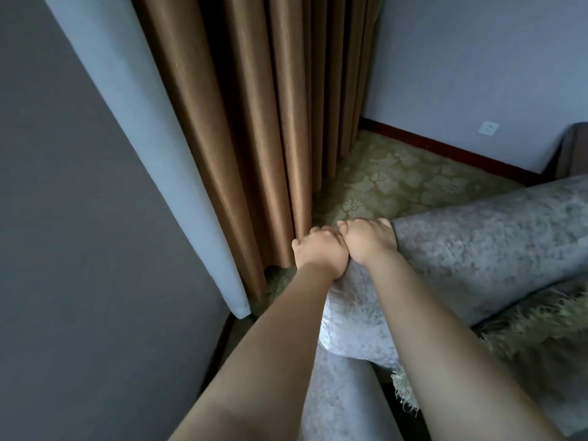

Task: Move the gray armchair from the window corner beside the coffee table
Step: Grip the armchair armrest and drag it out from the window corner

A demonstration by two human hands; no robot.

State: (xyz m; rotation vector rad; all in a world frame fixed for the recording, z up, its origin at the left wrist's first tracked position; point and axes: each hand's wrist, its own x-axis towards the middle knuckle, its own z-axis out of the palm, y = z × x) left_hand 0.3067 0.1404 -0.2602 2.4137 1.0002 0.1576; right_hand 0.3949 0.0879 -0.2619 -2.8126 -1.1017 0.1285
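The gray armchair (483,237), covered in mottled velvet-like fabric, fills the lower right of the head view, its rounded back running up to the right. Both of my arms reach forward to its back corner. My left hand (319,253) grips that corner with curled fingers. Right beside it and touching it, my right hand (369,241) also curls over the corner's top edge. A shaggy greenish throw (525,332) lies on the seat. The coffee table is out of sight.
Brown curtains (254,128) hang just beyond my hands, with a pale curtain panel (152,160) and a gray wall to the left. Patterned green carpet (401,179) lies behind the chair. A white wall with a socket (488,127) and dark red skirting stands at the right.
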